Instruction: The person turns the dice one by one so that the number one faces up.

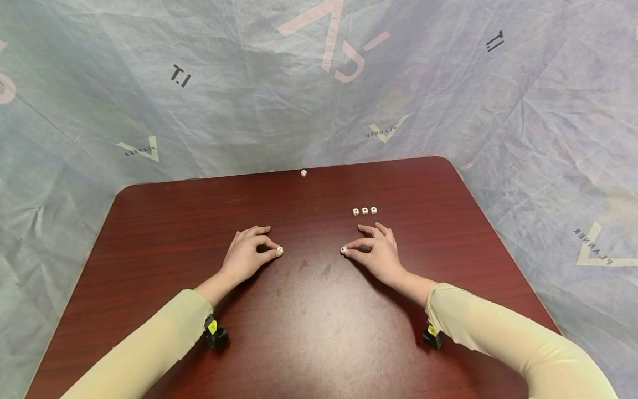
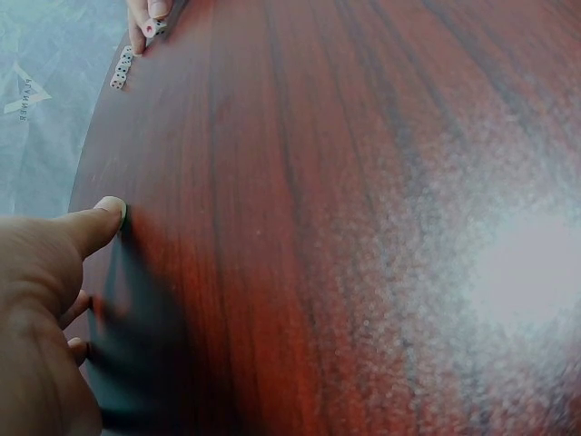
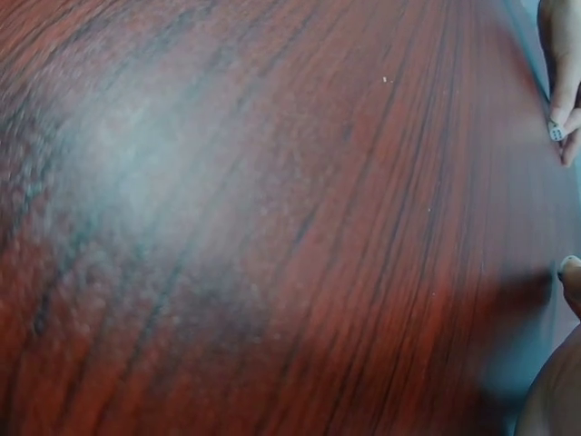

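Observation:
My left hand [image 1: 245, 256] pinches a small white die [image 1: 280, 250] between thumb and index finger, low over the wooden table [image 1: 309, 310]. Across from it, my right hand [image 1: 381, 256] pinches another white die [image 1: 344, 250] the same way, with a gap of bare wood between the two. Just beyond the right fingertips stand three white dice [image 1: 365, 211] in a short row. In the left wrist view, the left thumb mostly hides its own die, while the right hand's die [image 2: 156, 28] shows a red pip. The right wrist view catches the left hand's die [image 3: 556, 132] at the right border.
One more die [image 1: 304, 173] lies at the table's far edge, left of the row. Behind the table and along its sides hangs a grey printed sheet [image 1: 239, 111]. Both forearms wear pale sleeves, with a small black camera [image 1: 216, 336] at the left wrist.

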A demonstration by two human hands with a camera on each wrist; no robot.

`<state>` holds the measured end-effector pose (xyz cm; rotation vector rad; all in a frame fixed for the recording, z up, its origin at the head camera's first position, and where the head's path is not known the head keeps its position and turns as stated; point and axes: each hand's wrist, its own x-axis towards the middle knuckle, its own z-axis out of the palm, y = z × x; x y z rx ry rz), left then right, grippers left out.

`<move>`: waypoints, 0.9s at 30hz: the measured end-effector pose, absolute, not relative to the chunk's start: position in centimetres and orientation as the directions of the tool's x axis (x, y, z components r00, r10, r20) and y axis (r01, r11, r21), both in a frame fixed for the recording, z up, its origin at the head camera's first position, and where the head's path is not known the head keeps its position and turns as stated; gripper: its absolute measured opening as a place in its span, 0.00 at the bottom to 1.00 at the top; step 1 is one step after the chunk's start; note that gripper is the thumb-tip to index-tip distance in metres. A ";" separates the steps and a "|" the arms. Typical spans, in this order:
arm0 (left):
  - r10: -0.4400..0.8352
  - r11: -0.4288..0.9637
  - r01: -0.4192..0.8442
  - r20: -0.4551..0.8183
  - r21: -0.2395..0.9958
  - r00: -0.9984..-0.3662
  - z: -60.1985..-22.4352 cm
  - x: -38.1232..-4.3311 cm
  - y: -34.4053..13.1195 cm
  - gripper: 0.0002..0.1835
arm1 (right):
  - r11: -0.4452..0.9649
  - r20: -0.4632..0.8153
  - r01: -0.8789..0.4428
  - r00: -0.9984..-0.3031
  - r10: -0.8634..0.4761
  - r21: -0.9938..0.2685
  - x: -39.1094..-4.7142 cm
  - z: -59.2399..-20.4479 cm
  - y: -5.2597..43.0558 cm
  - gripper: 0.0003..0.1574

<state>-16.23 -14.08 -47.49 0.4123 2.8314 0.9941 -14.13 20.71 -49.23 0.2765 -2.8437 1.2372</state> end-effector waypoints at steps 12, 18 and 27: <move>0.290 0.750 0.213 -0.021 0.626 -0.957 -47.6 -16.3 -14.0 0.05 | 0.688 0.113 -0.209 -0.977 -0.182 -0.695 -14.2 -49.4 21.2 0.08; 0.289 0.748 0.216 -0.015 0.627 -0.957 -47.6 -16.3 -14.1 0.05 | 0.708 0.124 -0.231 -0.972 -0.200 -0.667 -14.1 -49.3 21.5 0.08; 0.288 0.752 0.218 -0.014 0.622 -0.957 -47.6 -16.3 -14.1 0.06 | 0.730 0.138 -0.246 -0.969 -0.206 -0.637 -14.1 -49.7 21.7 0.08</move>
